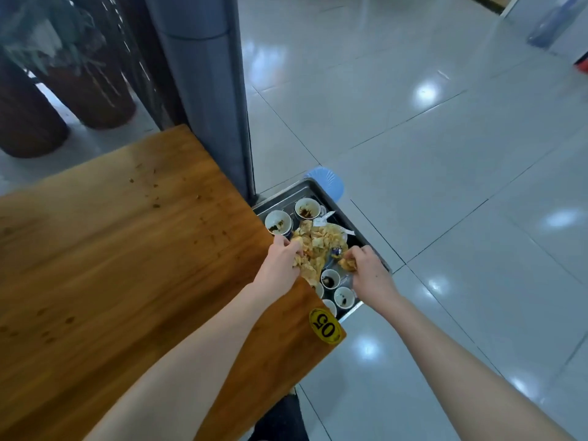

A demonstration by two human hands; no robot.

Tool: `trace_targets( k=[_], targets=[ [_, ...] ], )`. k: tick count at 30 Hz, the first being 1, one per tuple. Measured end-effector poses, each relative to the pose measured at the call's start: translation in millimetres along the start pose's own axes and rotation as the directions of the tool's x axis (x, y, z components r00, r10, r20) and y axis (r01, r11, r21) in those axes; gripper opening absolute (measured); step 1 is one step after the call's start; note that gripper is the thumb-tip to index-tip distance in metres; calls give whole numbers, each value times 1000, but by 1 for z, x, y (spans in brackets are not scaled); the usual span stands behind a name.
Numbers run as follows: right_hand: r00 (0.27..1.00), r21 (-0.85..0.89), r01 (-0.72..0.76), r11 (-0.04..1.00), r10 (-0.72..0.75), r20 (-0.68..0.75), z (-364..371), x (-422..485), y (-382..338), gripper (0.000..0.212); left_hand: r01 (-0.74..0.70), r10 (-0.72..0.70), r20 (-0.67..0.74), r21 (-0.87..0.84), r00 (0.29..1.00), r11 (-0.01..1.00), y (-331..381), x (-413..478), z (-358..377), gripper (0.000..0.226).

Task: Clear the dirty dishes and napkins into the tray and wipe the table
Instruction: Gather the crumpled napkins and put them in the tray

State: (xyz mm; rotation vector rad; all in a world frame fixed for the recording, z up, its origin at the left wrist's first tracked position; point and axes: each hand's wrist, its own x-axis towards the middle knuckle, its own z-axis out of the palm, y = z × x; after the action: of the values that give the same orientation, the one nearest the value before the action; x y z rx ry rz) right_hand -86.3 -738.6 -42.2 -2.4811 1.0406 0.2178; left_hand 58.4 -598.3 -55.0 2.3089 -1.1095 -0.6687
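A metal tray [356, 237] sits low beside the table's right edge, on a blue stool [331, 181]. It holds several small dirty cups [278, 221] with dark residue and a heap of crumpled, stained napkins [318, 241]. My left hand [280, 262] reaches over the table edge and grips a bunch of the napkins. Over the tray's near right side, my right hand [369, 275] pinches a small crumpled napkin piece [346, 263]. The wooden table [111, 265] carries crumbs and small stains.
A grey pillar [210, 90] stands at the table's far corner. Dark wicker planters [89, 97] are at the upper left. A yellow "05" sticker [325, 326] marks the table's near right corner. Glossy tiled floor [445, 154] spreads to the right.
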Motion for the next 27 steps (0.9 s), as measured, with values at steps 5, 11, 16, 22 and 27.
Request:
trace_targets(
  k=[5, 11, 16, 22, 27],
  targets=[
    [1000, 22, 18, 1000, -18, 21, -13, 37, 16, 37, 32, -31, 25, -19, 999, 999, 10, 34, 6, 28],
    [997, 34, 49, 998, -51, 58, -17, 70, 24, 39, 76, -75, 23, -59, 997, 995, 18, 65, 2, 28],
    [985, 47, 93, 995, -98, 140, -11, 106, 29, 41, 136, -138, -11, -100, 990, 986, 18, 87, 10, 29],
    [939, 22, 227, 974, -225, 262, 5, 159, 42, 49, 289, -297, -34, -149, 954, 946, 13, 114, 25, 26],
    [873, -17, 282, 959, -249, 420, 15, 200, 57, 65, 396, -412, -38, -213, 910, 893, 10, 137, 43, 26]
  ],
)
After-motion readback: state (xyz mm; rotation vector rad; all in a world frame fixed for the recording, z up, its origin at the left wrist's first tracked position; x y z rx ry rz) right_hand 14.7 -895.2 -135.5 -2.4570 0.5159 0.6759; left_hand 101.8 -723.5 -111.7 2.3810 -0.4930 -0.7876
